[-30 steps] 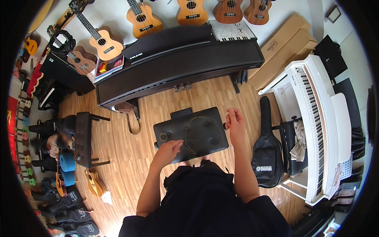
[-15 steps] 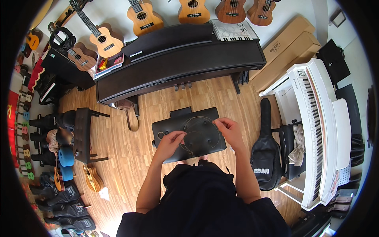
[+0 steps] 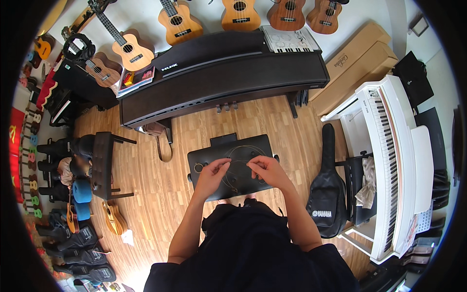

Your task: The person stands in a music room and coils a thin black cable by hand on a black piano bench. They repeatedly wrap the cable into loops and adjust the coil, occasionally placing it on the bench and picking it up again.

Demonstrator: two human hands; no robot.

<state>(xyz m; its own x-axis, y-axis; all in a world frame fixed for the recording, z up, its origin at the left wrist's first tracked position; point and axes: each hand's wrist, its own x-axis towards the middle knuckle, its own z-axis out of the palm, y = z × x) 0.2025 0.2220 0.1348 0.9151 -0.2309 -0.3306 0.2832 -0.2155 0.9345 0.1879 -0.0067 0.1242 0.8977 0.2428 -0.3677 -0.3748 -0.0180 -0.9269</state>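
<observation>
A thin golden wire, which looks like a guitar string [image 3: 245, 146], hangs in wide loops over a black padded bench [image 3: 206, 155] in front of me. Its loops run between my two hands and down toward the bench's near edge. With thumb and forefinger together, my left hand [image 3: 213, 174] pinches the wire above the left half of the bench. A short gap to the right, my right hand [image 3: 266, 170] is also closed in a pinch on it. A small coiled ring of wire [image 3: 198, 167] lies on the bench by my left hand.
A dark digital piano [image 3: 219, 80] stands beyond the bench, ukuleles [image 3: 181, 25] hanging above it. To the right are a black guitar bag [image 3: 327, 190] and a white piano [image 3: 389, 170]. On the left stand another bench [image 3: 103, 168] and a guitar [image 3: 114, 219]; a person sits farther left.
My right hand has come left and a little nearer to me, closing much of the gap to my left hand. The left hand has barely moved.
</observation>
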